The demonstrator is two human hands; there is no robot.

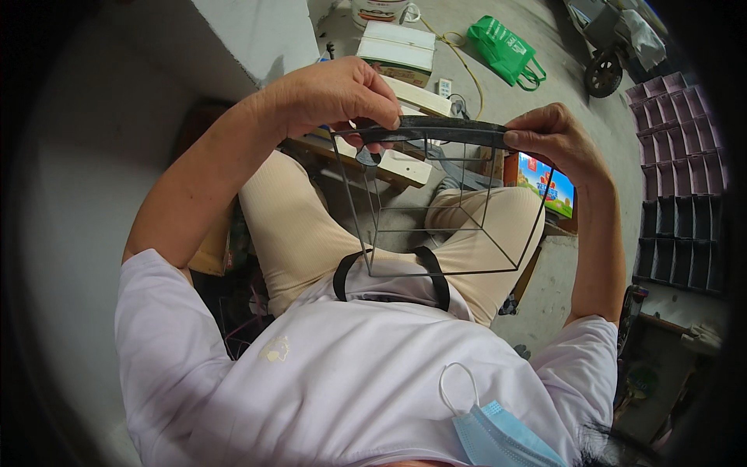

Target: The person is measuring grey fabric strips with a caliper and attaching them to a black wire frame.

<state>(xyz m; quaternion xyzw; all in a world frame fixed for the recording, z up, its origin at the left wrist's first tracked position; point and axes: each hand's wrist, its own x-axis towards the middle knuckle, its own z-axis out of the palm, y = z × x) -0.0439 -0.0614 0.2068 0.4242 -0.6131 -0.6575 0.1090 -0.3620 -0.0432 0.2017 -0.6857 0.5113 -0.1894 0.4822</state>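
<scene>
Pale blue, a face mask (498, 436) hangs at your chest, its lower edge cut off by the frame. Above your lap you hold one wire frame (443, 210), a box-shaped cage of thin grey rods, with a black strip (436, 128) lying along its top edge. Your left hand (334, 97) has its grip clamped on the left end of that strip, thumb under and fingers over; your right hand (556, 140) pinches the right end between thumb and fingertips. The frame hangs below both hands, its lower rods just above your thighs. A black strap (389, 268) loops behind the frame's bottom bar; you cannot tell whether it touches the wire.

Farther off, on the floor, lie one white flat box (397, 47) and one green bag (506, 50); a white bucket (381, 9) is cropped by the top edge. One wheel (603, 74) of a cart shows at upper right. Stacked dark and purple divided trays (681, 179) stand at the right rim, too bent by the lens to count.
</scene>
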